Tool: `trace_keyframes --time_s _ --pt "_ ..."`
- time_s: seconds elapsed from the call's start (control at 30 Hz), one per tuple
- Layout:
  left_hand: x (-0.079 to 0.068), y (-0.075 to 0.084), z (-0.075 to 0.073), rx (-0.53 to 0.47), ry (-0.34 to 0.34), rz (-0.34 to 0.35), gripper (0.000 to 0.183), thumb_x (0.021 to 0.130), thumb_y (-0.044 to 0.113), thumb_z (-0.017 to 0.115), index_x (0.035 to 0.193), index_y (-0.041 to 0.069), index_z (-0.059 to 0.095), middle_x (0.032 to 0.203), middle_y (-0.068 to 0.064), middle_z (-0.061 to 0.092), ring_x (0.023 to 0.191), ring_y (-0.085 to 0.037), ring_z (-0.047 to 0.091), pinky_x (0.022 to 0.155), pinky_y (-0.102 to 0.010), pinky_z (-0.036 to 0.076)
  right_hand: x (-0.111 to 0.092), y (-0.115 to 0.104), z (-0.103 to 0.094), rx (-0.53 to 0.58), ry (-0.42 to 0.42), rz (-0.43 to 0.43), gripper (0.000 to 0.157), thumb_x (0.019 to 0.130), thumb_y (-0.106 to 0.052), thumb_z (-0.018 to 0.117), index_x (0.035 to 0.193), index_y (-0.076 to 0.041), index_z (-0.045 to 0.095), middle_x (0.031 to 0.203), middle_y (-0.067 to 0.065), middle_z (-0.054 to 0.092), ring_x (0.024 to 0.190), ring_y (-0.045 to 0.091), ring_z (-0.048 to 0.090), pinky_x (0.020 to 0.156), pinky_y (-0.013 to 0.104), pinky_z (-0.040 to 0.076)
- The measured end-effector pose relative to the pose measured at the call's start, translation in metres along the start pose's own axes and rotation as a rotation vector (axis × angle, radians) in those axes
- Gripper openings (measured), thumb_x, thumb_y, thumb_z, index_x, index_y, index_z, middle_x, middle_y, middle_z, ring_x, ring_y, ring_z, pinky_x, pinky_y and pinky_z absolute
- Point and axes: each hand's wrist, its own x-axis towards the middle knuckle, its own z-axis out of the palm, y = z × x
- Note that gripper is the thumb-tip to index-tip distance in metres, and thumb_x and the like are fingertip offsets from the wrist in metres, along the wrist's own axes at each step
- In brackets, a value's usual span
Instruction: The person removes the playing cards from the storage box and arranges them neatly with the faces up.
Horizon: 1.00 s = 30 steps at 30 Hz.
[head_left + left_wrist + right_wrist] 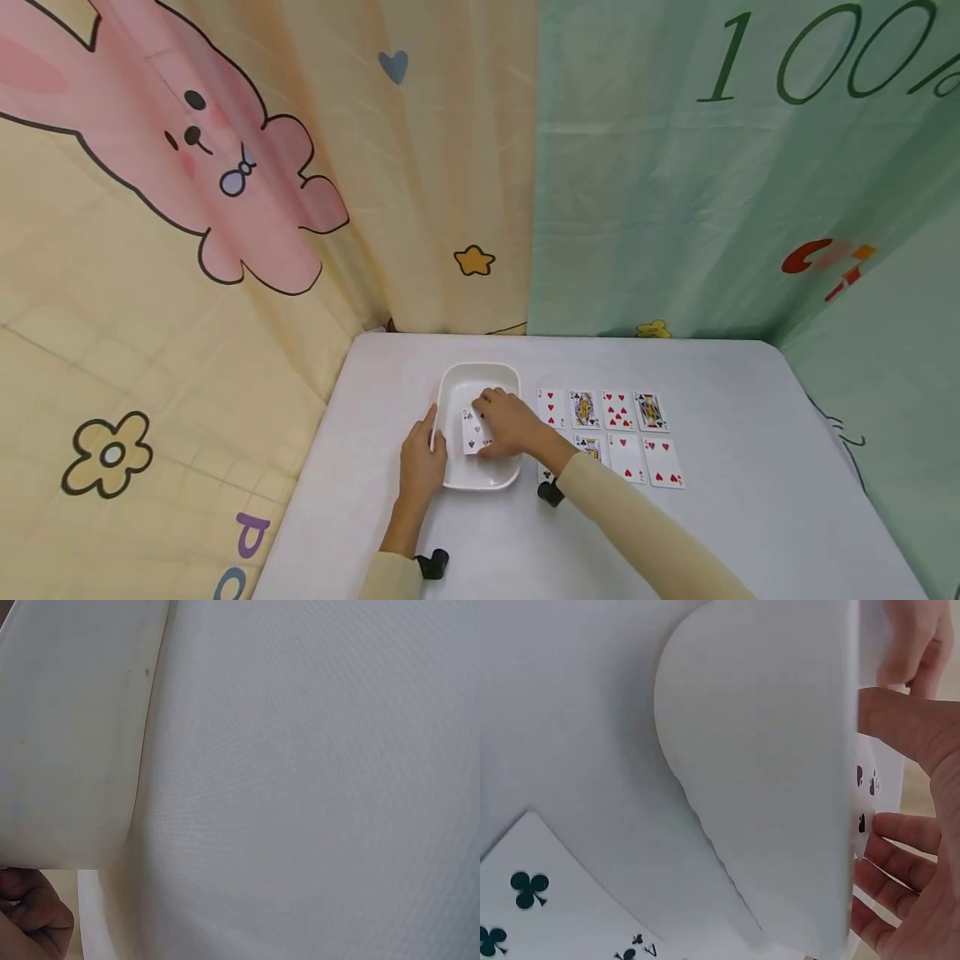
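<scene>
A white rounded dish (480, 478) stands on the table. At its left side my left hand (422, 460) grips the rim, with the thumb toward the inside; the left wrist view shows the dish's outer wall (75, 735) and curled fingers (43, 915) at its edge. My right hand (510, 423) reaches into the dish and holds a spades playing card (472, 435) between thumb and fingers. In the right wrist view the dish wall (757, 750) hides much of that card (865, 787).
Right of the dish, playing cards lie face up in two rows, among them a three of hearts (551, 408) and a four of hearts (663, 463). My right forearm partly covers the lower row. A clubs card (562, 900) lies near the dish. Curtains (465, 167) hang behind the table.
</scene>
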Motion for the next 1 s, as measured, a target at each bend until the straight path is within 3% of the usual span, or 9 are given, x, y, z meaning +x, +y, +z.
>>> trace_keyframes --time_s 0.17,0.37,0.63,1.0 --pt "-0.001 0.0 -0.002 -0.014 -0.016 0.0 0.052 0.1 0.008 0.06 0.151 0.01 0.053 0.086 -0.005 0.059 0.069 -0.012 0.044 0.062 -0.025 0.041 -0.014 0.013 -0.02 0.091 0.033 0.013 0.087 0.072 -0.05 0.089 0.142 -0.01 0.058 0.137 0.006 0.058 0.12 0.022 0.054 0.102 0.039 0.051" --pt "-0.004 0.0 -0.004 -0.024 -0.036 -0.01 0.052 0.101 0.008 0.059 0.152 0.01 0.051 0.086 -0.005 0.058 0.07 -0.013 0.044 0.062 -0.025 0.04 -0.044 0.035 -0.037 0.181 0.085 0.06 0.088 0.074 -0.044 0.091 0.145 -0.008 0.055 0.144 0.008 0.053 0.127 0.022 0.051 0.104 0.039 0.051" --pt "-0.003 -0.003 -0.003 -0.025 -0.042 -0.004 0.053 0.102 0.01 0.058 0.153 0.011 0.05 0.088 -0.006 0.059 0.073 -0.014 0.047 0.066 -0.026 0.042 -0.103 0.089 -0.047 0.175 0.114 0.158 0.089 0.074 -0.043 0.091 0.146 -0.006 0.054 0.148 0.013 0.051 0.133 0.03 0.051 0.108 0.047 0.049" --pt "0.001 0.0 0.0 -0.012 -0.027 0.003 0.053 0.102 0.01 0.058 0.154 0.011 0.049 0.091 -0.007 0.061 0.074 -0.015 0.049 0.067 -0.028 0.044 -0.188 0.164 -0.049 0.153 0.125 0.31 0.088 0.073 -0.034 0.093 0.144 -0.002 0.053 0.145 0.021 0.051 0.128 0.039 0.052 0.104 0.056 0.05"
